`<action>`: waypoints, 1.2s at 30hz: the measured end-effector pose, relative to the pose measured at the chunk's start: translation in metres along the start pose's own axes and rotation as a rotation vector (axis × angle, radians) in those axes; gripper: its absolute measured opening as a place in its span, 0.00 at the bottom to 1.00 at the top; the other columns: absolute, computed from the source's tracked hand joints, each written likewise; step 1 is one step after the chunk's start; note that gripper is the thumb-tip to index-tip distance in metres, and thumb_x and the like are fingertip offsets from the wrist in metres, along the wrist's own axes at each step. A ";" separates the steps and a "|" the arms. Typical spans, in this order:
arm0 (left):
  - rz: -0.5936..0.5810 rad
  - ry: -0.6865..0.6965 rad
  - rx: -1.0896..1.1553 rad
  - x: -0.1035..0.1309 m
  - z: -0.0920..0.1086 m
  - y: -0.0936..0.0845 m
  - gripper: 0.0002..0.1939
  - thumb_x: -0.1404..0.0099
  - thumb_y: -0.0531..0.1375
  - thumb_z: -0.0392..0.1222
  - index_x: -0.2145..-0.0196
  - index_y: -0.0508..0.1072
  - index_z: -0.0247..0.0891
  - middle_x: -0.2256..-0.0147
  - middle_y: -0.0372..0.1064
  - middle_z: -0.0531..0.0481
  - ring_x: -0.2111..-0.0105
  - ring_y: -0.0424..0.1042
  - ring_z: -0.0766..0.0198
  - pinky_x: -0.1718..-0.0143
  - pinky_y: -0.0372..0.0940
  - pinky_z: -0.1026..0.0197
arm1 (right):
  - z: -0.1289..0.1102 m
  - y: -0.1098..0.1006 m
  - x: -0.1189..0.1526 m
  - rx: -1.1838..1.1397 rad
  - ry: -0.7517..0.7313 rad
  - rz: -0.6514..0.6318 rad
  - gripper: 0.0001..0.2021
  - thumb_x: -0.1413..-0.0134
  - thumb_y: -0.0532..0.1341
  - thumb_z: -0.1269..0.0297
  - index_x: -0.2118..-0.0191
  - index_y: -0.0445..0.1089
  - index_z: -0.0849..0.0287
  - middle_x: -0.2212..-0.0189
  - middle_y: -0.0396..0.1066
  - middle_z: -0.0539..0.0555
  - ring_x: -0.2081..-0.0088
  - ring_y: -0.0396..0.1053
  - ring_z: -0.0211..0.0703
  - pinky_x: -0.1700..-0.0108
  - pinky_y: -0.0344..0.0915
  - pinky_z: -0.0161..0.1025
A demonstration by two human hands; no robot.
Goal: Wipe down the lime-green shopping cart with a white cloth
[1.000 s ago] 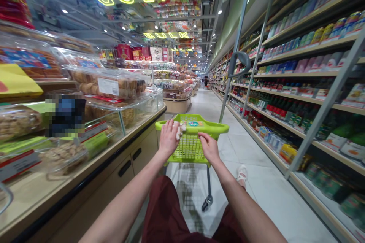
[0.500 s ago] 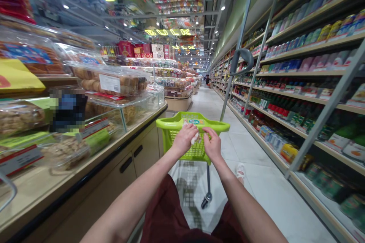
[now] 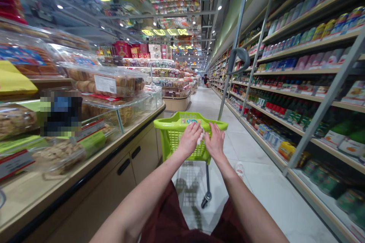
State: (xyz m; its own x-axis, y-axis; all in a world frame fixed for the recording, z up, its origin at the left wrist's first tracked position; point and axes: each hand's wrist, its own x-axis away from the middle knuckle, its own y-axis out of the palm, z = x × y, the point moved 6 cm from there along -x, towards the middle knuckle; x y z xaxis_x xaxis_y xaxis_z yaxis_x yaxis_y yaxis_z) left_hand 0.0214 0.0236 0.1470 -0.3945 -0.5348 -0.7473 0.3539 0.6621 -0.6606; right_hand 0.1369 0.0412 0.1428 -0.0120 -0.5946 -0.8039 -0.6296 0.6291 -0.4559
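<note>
A bright green basket cart stands just ahead of me, its grey wheeled leg below. My left hand is over the cart's near side, with a crumpled white tissue at its inner side, between the two hands. Its fingers point forward, bent around something white that is partly hidden. My right hand is beside the tissue on the right, fingers spread, back of the hand up. Whether either hand rests on the cart rim cannot be made out.
A counter with clear boxes of baked goods runs along the left. Shelves of cans and bottles line the right. A grey post with a handle loop rises beyond the cart. A white shoe shows on the right floor.
My right hand has opened from bent fingers to spread ones. The left fingers have stretched forward. The view has shifted slightly, and the cart sits a little further left in it.
</note>
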 end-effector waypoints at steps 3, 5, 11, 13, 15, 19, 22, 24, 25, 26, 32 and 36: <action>0.024 0.020 0.002 -0.001 -0.009 -0.001 0.18 0.37 0.47 0.34 0.50 0.65 0.33 0.46 0.59 0.40 0.41 0.49 0.56 0.44 0.52 0.47 | 0.003 -0.002 -0.002 -0.004 0.000 -0.021 0.22 0.49 0.49 0.69 0.46 0.57 0.62 0.49 0.62 0.62 0.45 0.55 0.49 0.44 0.43 0.56; 0.072 0.024 -0.002 0.008 -0.026 -0.009 0.18 0.37 0.47 0.34 0.50 0.64 0.32 0.47 0.60 0.39 0.42 0.51 0.56 0.45 0.54 0.46 | 0.004 -0.003 -0.002 -0.007 0.002 -0.035 0.23 0.49 0.49 0.70 0.46 0.56 0.62 0.49 0.62 0.61 0.44 0.54 0.49 0.44 0.42 0.56; 0.228 -0.045 -0.051 0.039 -0.067 -0.032 0.17 0.37 0.48 0.34 0.51 0.64 0.31 0.49 0.62 0.36 0.43 0.52 0.55 0.46 0.57 0.46 | -0.001 0.000 0.002 -0.022 0.024 -0.046 0.23 0.50 0.49 0.71 0.46 0.57 0.62 0.47 0.61 0.60 0.43 0.52 0.48 0.43 0.41 0.54; 0.237 -0.024 -0.050 0.037 -0.059 -0.030 0.17 0.37 0.47 0.34 0.51 0.64 0.30 0.48 0.61 0.35 0.42 0.50 0.54 0.46 0.56 0.46 | -0.004 0.001 0.002 -0.021 0.028 -0.044 0.23 0.50 0.49 0.71 0.46 0.57 0.62 0.47 0.61 0.60 0.43 0.52 0.48 0.43 0.42 0.53; 0.226 0.002 -0.042 0.029 -0.045 -0.023 0.17 0.37 0.47 0.34 0.51 0.64 0.30 0.47 0.59 0.35 0.41 0.49 0.54 0.45 0.55 0.45 | -0.005 0.002 0.002 -0.009 0.024 -0.046 0.23 0.51 0.49 0.71 0.46 0.57 0.62 0.48 0.62 0.59 0.43 0.52 0.48 0.43 0.43 0.52; 0.129 0.095 -0.018 0.011 -0.014 -0.004 0.16 0.37 0.49 0.35 0.52 0.66 0.32 0.47 0.60 0.38 0.41 0.48 0.54 0.45 0.54 0.46 | -0.004 0.003 0.002 0.013 -0.004 -0.049 0.24 0.51 0.48 0.70 0.46 0.56 0.62 0.48 0.62 0.59 0.43 0.52 0.48 0.44 0.44 0.51; 0.084 0.107 -0.012 0.008 -0.009 -0.001 0.17 0.37 0.50 0.35 0.52 0.66 0.32 0.46 0.59 0.38 0.41 0.47 0.55 0.44 0.54 0.47 | -0.003 0.003 0.002 0.016 -0.017 -0.050 0.23 0.50 0.48 0.70 0.46 0.56 0.63 0.47 0.61 0.59 0.43 0.52 0.48 0.43 0.43 0.51; 0.092 0.085 -0.012 0.013 -0.018 -0.007 0.17 0.37 0.49 0.34 0.51 0.65 0.33 0.46 0.59 0.38 0.41 0.47 0.56 0.45 0.54 0.47 | -0.002 0.002 0.003 0.017 -0.019 -0.058 0.23 0.51 0.48 0.71 0.46 0.57 0.63 0.47 0.61 0.60 0.43 0.52 0.48 0.43 0.43 0.52; 0.102 0.068 -0.012 0.018 -0.026 -0.011 0.17 0.37 0.49 0.34 0.51 0.65 0.33 0.46 0.59 0.39 0.41 0.47 0.56 0.45 0.54 0.46 | -0.002 0.001 0.003 0.018 -0.018 -0.062 0.23 0.51 0.48 0.71 0.46 0.57 0.62 0.47 0.61 0.60 0.43 0.53 0.48 0.44 0.43 0.52; 0.113 0.048 -0.012 0.023 -0.035 -0.016 0.17 0.37 0.49 0.34 0.50 0.64 0.34 0.46 0.59 0.39 0.41 0.48 0.56 0.45 0.54 0.46 | -0.002 0.001 0.003 0.017 -0.019 -0.064 0.23 0.51 0.48 0.71 0.46 0.57 0.62 0.47 0.61 0.60 0.44 0.53 0.47 0.44 0.43 0.52; 0.183 -0.112 -0.013 0.043 -0.070 -0.035 0.19 0.40 0.50 0.32 0.50 0.63 0.34 0.46 0.58 0.38 0.42 0.50 0.54 0.46 0.56 0.46 | -0.006 0.002 0.004 -0.005 -0.011 -0.046 0.23 0.51 0.49 0.71 0.46 0.57 0.62 0.48 0.61 0.59 0.43 0.52 0.48 0.44 0.44 0.51; 0.151 -0.029 0.025 0.026 -0.040 -0.023 0.19 0.39 0.49 0.32 0.50 0.64 0.34 0.45 0.57 0.38 0.41 0.48 0.54 0.46 0.55 0.44 | -0.009 0.004 0.005 -0.005 -0.033 -0.039 0.23 0.52 0.49 0.71 0.46 0.57 0.61 0.48 0.62 0.59 0.43 0.52 0.48 0.44 0.46 0.50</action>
State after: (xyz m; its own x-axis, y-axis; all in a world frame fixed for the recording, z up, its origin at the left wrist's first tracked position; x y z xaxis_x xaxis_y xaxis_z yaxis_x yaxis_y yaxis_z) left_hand -0.0305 0.0158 0.1457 -0.3107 -0.4456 -0.8396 0.4286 0.7228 -0.5422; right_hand 0.1277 0.0365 0.1406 0.0388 -0.6019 -0.7977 -0.6328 0.6030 -0.4858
